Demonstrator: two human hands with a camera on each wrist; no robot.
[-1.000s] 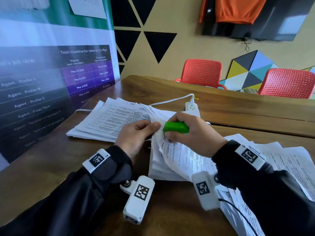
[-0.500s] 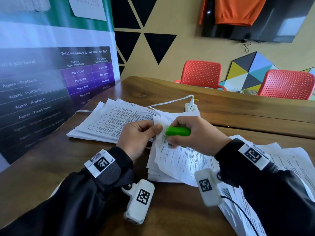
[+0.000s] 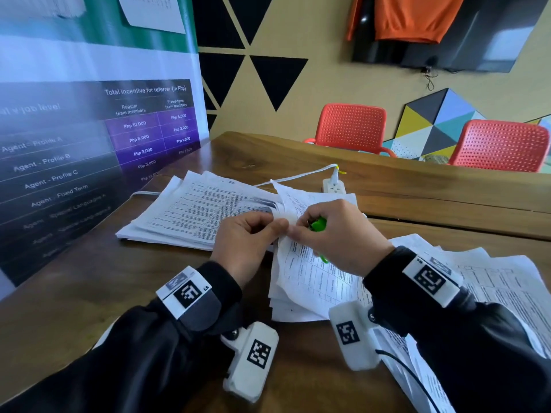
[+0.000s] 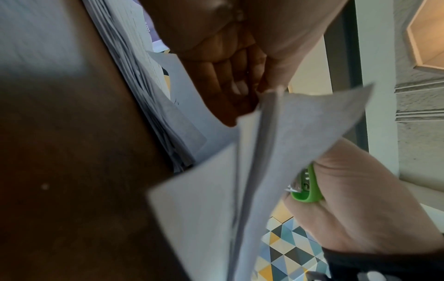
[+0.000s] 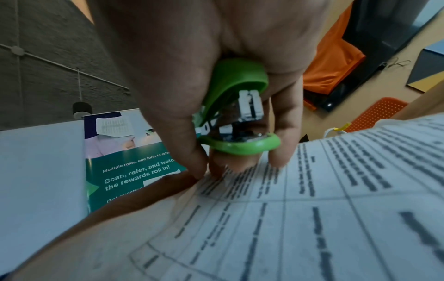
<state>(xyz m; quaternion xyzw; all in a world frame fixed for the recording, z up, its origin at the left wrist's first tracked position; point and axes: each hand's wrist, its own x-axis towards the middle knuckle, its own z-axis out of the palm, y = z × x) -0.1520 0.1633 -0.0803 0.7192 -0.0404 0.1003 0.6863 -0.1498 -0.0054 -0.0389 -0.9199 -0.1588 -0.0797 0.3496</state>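
A sheaf of printed sheets [image 3: 310, 281] lies on the wooden table [image 3: 74, 281], its top corner lifted. My left hand [image 3: 277, 229] pinches that corner between thumb and fingers. My right hand [image 3: 298, 231] meets it there, thumb and forefinger pinching the same paper edge, while the other fingers hold a small green stapler [image 3: 318, 224] in the palm. In the right wrist view the stapler [image 5: 235, 106] points down over the printed sheet [image 5: 312, 209], mouth slightly apart, with no paper in it. The left wrist view shows the lifted sheets [image 4: 264, 152] edge-on, with the stapler [image 4: 307, 188] behind.
A second pile of papers [image 3: 193, 210] lies to the left and a looser spread [image 3: 492, 281] to the right. A white power strip [image 3: 334, 186] with its cable sits behind the sheets. Two red chairs [image 3: 351, 126] stand beyond the table; a printed banner [image 3: 89, 144] stands at left.
The right hand has turned and drawn the stapler back into the palm. Its thumb and forefinger have closed on the paper corner beside the left fingers. The corner has risen a little.
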